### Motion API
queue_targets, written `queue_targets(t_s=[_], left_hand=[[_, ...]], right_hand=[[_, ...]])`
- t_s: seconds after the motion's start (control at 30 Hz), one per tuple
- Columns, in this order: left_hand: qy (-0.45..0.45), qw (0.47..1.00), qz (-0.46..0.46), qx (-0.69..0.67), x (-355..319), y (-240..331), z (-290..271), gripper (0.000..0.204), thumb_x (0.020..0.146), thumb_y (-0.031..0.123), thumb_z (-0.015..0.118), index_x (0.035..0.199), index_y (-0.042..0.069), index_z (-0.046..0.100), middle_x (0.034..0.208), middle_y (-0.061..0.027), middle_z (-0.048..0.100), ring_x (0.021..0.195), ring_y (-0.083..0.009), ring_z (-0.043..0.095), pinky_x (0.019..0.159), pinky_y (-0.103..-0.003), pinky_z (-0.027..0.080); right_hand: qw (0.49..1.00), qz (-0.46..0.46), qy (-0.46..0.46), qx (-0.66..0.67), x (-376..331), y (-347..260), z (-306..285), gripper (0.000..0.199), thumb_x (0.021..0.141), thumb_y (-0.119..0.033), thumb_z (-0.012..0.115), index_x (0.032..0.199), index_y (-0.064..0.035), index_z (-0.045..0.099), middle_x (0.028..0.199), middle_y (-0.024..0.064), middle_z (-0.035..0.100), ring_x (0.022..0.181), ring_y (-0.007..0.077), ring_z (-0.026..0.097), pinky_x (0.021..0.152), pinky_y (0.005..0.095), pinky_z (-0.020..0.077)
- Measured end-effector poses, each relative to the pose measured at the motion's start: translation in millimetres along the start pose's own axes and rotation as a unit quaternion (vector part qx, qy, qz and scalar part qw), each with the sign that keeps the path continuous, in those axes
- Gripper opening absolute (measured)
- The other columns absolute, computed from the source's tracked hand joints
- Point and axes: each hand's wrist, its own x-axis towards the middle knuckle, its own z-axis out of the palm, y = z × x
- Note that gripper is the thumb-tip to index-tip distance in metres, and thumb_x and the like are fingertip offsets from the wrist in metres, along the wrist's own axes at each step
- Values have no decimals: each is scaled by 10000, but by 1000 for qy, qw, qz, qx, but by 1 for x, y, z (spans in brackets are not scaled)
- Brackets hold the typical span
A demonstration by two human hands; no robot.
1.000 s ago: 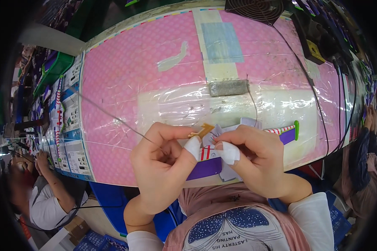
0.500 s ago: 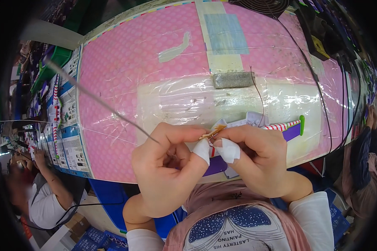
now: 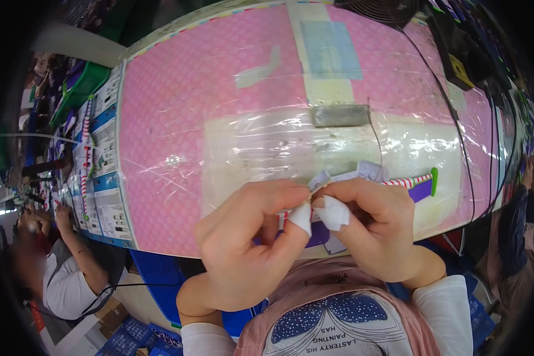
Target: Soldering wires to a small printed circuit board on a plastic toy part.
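Both hands meet over the near edge of the table, thumbs wrapped in white tape. My left hand (image 3: 243,237) is closed, its thumb and forefinger pinching a small thin tan piece (image 3: 318,189). From the other side my right hand (image 3: 374,228) pinches the same piece; the fingers hide most of it, and its kind cannot be made out. Just beneath and beyond the hands lies a purple plastic part (image 3: 422,190) with a red-and-white striped edge (image 3: 406,181) and a green end (image 3: 434,181). A white plastic housing (image 3: 362,171) sits against it, partly covered by my fingers.
Clear film covers the pink table (image 3: 184,101). A grey metal block (image 3: 340,115) lies beyond the hands, with a thin wire (image 3: 375,133) beside it. Black cables (image 3: 442,83) run down the right side near a fan (image 3: 385,9). Another person (image 3: 71,273) works at the left.
The view has shifted slightly, so the table sits farther right. The tan piece has turned and shows less between my fingers. A blurred grey strand no longer crosses the table's left side.
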Motion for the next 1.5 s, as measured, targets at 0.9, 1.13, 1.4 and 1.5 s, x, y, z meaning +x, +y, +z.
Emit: queue_targets(t_s=[0.9, 1.13, 1.4, 1.5], left_hand=[[43, 969, 201, 138, -10, -14, 30, 200, 636, 8, 610, 799, -21, 496, 871, -115, 540, 669, -203, 575, 551, -289, 472], [31, 966, 208, 153, -15, -14, 27, 203, 652, 37, 608, 820, -16, 507, 899, -111, 540, 669, -192, 566, 541, -277, 455], [44, 965, 205, 156, -18, -16, 30, 199, 659, 46, 610, 824, -7, 512, 915, -103, 540, 657, -190, 563, 544, -280, 452], [42, 965, 210, 153, -18, -15, 29, 199, 661, 48, 611, 826, -6, 515, 914, -101, 541, 644, -191, 562, 545, -278, 452]], right_hand=[[998, 30, 38, 48, -10, 29, -9, 159, 795, -108, 566, 763, 32, 496, 722, 30, 454, 660, 92, 413, 579, 214, 316], [998, 16, 29, 54, -16, 34, -10, 131, 818, -78, 556, 842, 42, 510, 800, 37, 482, 715, 93, 440, 638, 203, 354], [996, 30, 52, 73, -19, 34, -8, 136, 830, -69, 559, 883, 50, 519, 845, 36, 501, 751, 79, 449, 667, 199, 368], [998, 23, 40, 46, -17, 33, -10, 138, 834, -81, 555, 879, 44, 519, 844, 35, 500, 748, 77, 447, 665, 199, 368]])
